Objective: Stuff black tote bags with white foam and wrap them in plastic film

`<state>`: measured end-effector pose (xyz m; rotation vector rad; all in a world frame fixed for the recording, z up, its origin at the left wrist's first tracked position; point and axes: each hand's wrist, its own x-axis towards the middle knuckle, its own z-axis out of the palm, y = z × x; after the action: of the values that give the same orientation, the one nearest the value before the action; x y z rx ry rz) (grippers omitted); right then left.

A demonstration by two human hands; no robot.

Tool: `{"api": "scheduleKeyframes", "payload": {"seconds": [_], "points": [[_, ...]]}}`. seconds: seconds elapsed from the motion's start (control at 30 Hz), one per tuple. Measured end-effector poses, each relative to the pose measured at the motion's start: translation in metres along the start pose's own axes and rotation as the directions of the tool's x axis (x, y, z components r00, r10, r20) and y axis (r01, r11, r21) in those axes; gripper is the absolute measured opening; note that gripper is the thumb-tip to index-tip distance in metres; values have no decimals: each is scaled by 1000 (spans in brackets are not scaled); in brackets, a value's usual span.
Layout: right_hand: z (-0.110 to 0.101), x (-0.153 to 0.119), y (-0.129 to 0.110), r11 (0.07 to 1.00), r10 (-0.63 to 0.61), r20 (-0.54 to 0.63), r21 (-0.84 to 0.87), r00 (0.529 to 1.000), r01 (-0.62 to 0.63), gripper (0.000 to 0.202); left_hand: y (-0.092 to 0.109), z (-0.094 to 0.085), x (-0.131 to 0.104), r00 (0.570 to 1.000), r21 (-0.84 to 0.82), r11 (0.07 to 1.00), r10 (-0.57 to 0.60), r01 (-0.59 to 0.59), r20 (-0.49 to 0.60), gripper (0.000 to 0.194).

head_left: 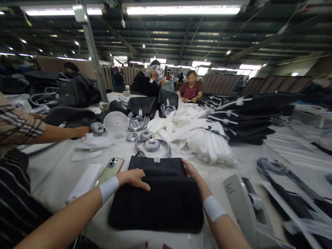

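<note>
A black handbag (155, 205) lies in front of me at the table's near edge, its wide smooth panel facing up. Beyond that panel a narrower black section (160, 167) carries a small pale-wrapped tab. My left hand (135, 178) grips the bag's upper left, thumb stretched over the near panel and fingers curled. On the far right corner my right hand (190, 168) holds the side, its fingers partly hidden behind the bag. A strap in clear wrap (166, 147) arches on the table just past the bag.
Left lie a phone (110, 169), a white power strip (86, 180) and a white fan (116, 122); a co-worker's arm (57, 133) reaches in there. White padding (204, 138) and stacked black bags (246, 117) stand beyond. A tape dispenser (238, 197) is at right.
</note>
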<state>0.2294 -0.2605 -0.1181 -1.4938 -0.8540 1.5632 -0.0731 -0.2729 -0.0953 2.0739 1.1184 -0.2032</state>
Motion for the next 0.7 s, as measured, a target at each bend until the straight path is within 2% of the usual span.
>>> {"api": "scheduleKeyframes", "payload": {"seconds": [0.07, 0.17, 0.3, 0.4, 0.47, 0.53, 0.6, 0.63, 0.67, 0.7], "points": [[-7, -6, -5, 996, -47, -54, -77, 997, 43, 39, -9, 3, 8, 999, -43, 999, -16, 17, 28, 46], [-21, -33, -9, 977, -131, -86, -182, 988, 114, 44, -16, 9, 15, 999, -98, 995, -26, 30, 34, 46], [-24, -80, 7, 926, -182, 70, -324, 981, 195, 50, -15, 9, 14, 999, -169, 985, -24, 28, 24, 45], [-20, -101, 30, 906, -152, 132, -377, 980, 192, 50, -20, -3, 0, 1000, -238, 971, -9, 16, 30, 43], [-19, -104, 43, 908, -143, 84, -386, 986, 164, 50, -33, -11, -20, 1000, -281, 959, -10, 15, 19, 49], [-17, -101, 52, 888, -193, -13, -428, 981, 169, 51, -49, -12, -46, 1000, -372, 928, -5, -4, -23, 65], [-14, -97, 58, 847, -294, -124, -494, 948, 198, 51, -61, 0, -70, 996, -515, 856, -7, -42, -93, 76], [-12, -97, 60, 821, -352, -172, -529, 920, 215, 51, -64, 10, -79, 989, -570, 819, -28, -62, -148, 74], [-10, -97, 61, 798, -402, -210, -558, 891, 228, 51, -64, 22, -84, 971, -594, 801, -75, -77, -227, 68], [-7, -98, 62, 779, -442, -243, -581, 864, 236, 50, -62, 35, -86, 932, -584, 808, -146, -81, -331, 60]]}}
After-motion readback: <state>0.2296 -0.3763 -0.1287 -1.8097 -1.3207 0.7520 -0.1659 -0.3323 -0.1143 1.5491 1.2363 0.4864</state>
